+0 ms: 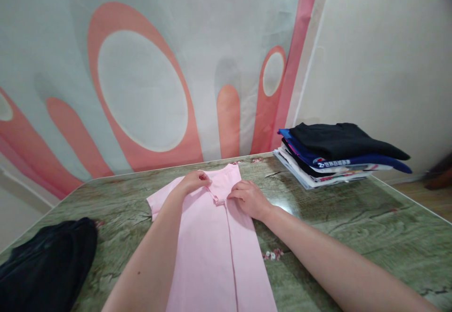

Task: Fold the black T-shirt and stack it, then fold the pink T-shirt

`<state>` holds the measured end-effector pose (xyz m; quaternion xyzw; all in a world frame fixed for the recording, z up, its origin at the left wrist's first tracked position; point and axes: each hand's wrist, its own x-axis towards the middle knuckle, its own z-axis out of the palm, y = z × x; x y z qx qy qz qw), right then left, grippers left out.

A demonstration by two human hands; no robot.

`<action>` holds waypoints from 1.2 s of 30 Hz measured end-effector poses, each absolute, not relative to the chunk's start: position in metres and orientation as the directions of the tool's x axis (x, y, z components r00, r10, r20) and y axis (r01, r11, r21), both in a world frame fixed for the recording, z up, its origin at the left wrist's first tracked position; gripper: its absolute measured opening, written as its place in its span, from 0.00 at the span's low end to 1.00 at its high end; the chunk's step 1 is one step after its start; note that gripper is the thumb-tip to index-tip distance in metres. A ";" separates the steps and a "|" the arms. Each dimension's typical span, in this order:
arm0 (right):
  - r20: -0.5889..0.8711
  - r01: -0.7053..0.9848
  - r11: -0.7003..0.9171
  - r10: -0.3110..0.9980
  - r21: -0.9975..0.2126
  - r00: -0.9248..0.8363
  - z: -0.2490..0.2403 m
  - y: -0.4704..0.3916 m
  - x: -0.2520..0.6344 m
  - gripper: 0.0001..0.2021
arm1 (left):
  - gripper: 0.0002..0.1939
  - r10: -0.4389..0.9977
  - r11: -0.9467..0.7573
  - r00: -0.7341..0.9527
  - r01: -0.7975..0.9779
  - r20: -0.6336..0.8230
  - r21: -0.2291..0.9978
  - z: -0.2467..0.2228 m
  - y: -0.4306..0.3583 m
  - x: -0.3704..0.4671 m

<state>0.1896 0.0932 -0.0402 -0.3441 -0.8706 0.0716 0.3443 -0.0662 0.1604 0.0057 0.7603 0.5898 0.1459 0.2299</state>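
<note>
A pink short-sleeved shirt lies on the table, one sleeve spread toward the left and its right side folded inward, with a long edge running down the body. Near the neckline, my left hand pinches the shirt's fabric between thumb and fingers. My right hand rests on the folded right side by the collar, its fingers bent together on the cloth at the edge. The lower end of the shirt runs out of view at the bottom.
A stack of folded clothes, black and blue on top, stands at the table's back right. Dark cloth lies at the front left. The wood-patterned table meets a pink-and-grey printed backdrop behind.
</note>
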 end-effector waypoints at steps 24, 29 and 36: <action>0.510 0.476 0.819 0.572 -0.320 -0.642 -0.039 0.088 0.185 0.15 | 0.09 0.996 0.060 0.042 0.356 -0.080 0.933 -0.001 0.155 -0.032; 0.500 0.510 0.779 0.625 -0.364 -0.599 -0.038 0.087 0.186 0.15 | 0.10 0.998 0.060 0.015 0.310 -0.068 0.949 0.007 0.152 -0.024; 0.494 0.469 0.820 0.571 -0.327 -0.656 -0.035 0.084 0.186 0.14 | 0.16 0.997 0.027 0.055 0.376 -0.051 0.926 0.007 0.147 -0.022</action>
